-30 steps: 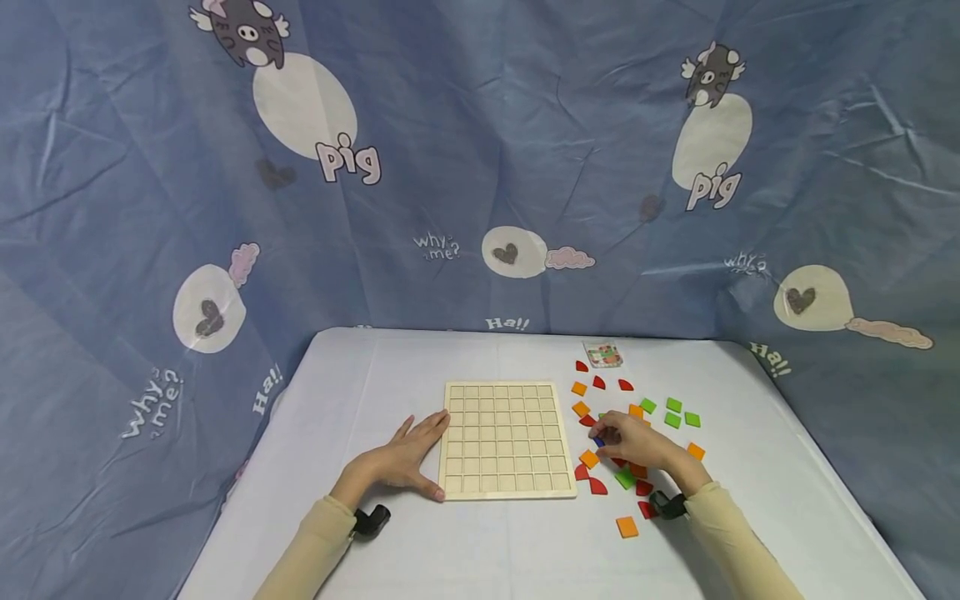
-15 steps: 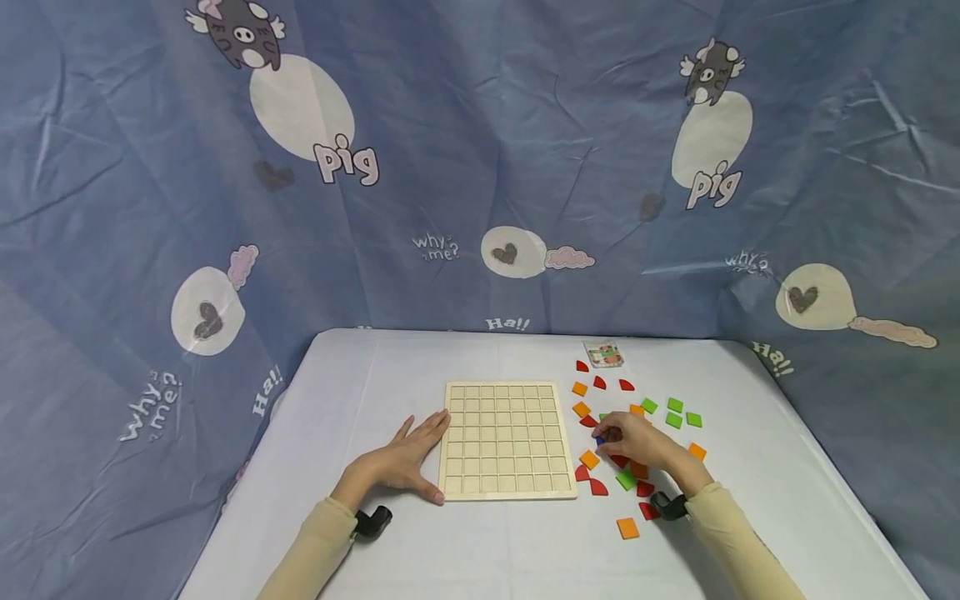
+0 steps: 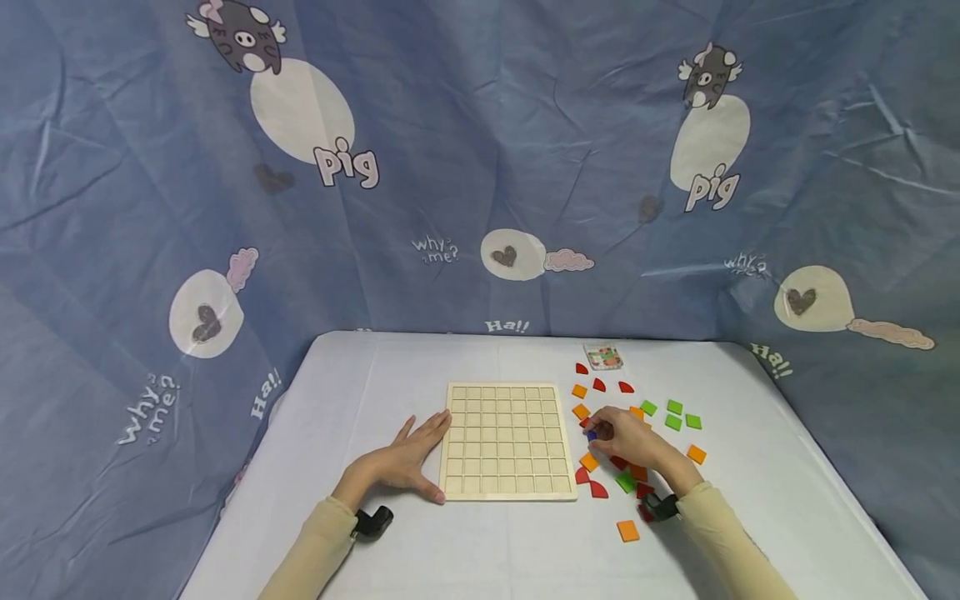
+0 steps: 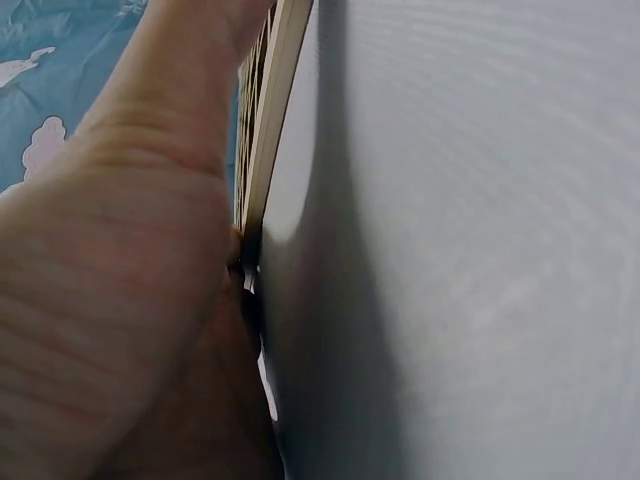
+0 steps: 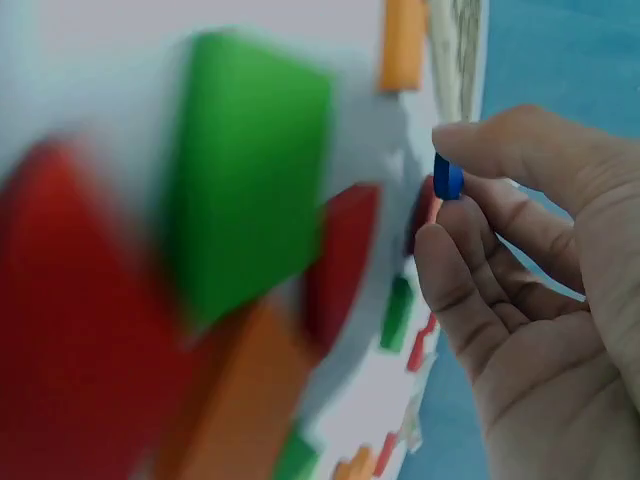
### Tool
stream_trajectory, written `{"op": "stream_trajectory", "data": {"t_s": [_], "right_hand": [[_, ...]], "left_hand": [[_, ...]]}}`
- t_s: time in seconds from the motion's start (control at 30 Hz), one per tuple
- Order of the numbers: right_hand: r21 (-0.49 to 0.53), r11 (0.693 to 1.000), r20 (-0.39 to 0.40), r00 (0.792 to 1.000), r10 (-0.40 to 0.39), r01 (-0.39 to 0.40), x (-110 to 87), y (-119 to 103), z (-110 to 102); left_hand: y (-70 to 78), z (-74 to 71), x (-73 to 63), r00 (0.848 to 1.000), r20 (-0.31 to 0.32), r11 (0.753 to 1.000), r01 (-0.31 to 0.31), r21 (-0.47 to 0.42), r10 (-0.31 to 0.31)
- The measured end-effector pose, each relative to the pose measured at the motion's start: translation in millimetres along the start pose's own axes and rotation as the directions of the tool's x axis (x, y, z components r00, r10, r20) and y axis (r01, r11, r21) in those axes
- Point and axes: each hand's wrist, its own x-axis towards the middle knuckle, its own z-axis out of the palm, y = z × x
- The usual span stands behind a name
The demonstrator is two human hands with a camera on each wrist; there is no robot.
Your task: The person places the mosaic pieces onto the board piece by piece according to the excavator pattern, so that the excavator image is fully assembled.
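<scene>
A square wooden grid board (image 3: 506, 442) lies on the white table. My left hand (image 3: 408, 458) rests along its left edge with fingers spread and thumb at the near corner; in the left wrist view the palm (image 4: 110, 290) stands beside the board's side (image 4: 272, 110). To the right of the board, my right hand (image 3: 628, 437) pinches a small blue piece (image 5: 447, 178) between thumb and fingertips. Around and under that hand lie flat coloured pieces: red quarter-rounds (image 3: 598, 489), orange squares (image 3: 588, 461) and green squares (image 3: 626, 482). Part of the pile is hidden by the hand.
Several green squares (image 3: 673, 422) lie farther right. One orange square (image 3: 627, 531) sits near the front. A printed picture card (image 3: 603, 357) lies at the back of the table (image 3: 390, 375). A blue curtain (image 3: 420, 167) with pig prints hangs behind.
My right hand has shifted slightly left toward the board with the blue piece between its fingertips. The left hand has stayed at the board's edge.
</scene>
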Motion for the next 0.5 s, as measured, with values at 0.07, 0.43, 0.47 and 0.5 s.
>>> {"op": "stream_trajectory", "data": {"t_s": [0.07,0.43,0.47,0.5], "right_hand": [[-0.007,1.000,-0.021,1.000,-0.022,0.022,7.5,-7,0],[0.008,0.981,0.016,0.981,-0.196,0.196,50.0,-28,9],[0.011,0.981,0.027,0.981,-0.192,0.191,52.0,-28,10],[0.008,0.983,0.034,0.982,-0.185,0.185,53.6,-28,12]], "left_hand": [[-0.5,-0.9,-0.6,1.000,-0.003,1.000,-0.001,-0.002,0.001],[-6.1,2.4,2.5,0.999,0.019,1.000,0.028,0.002,-0.028],[-6.1,3.0,2.8,0.999,0.019,1.000,0.027,0.001,-0.027],[-6.3,3.5,3.2,1.000,0.017,1.000,0.024,-0.002,-0.024]]}}
